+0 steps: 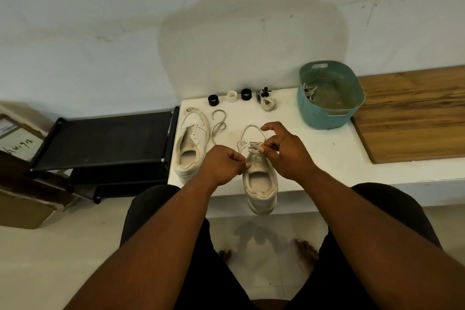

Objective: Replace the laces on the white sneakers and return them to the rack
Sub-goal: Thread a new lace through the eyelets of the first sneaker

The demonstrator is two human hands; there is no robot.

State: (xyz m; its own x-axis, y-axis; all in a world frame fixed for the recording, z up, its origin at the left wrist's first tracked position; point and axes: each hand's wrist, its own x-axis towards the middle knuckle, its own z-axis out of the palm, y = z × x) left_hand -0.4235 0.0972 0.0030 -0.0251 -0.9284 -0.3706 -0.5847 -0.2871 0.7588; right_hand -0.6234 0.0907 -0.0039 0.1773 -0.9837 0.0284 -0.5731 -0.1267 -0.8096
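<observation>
Now both grips pinch lace [254, 146] ends – left hand [221, 163], right hand [284, 151] – above sneaker [260, 184].

Teal perforated basket [329, 113] beside a wooden board [412, 118]; small black and white rings [231, 97] nearby.

Matt perforated plastic basket [329, 113], grained wooden board [412, 113], smooth white tabletop [314, 153].

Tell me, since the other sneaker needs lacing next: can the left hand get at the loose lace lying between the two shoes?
Probably yes. The loose lace lies bare on the table just beyond the left hand, nothing between them. But that hand is pinching the lace of the sneaker, so it must let go first.
</observation>
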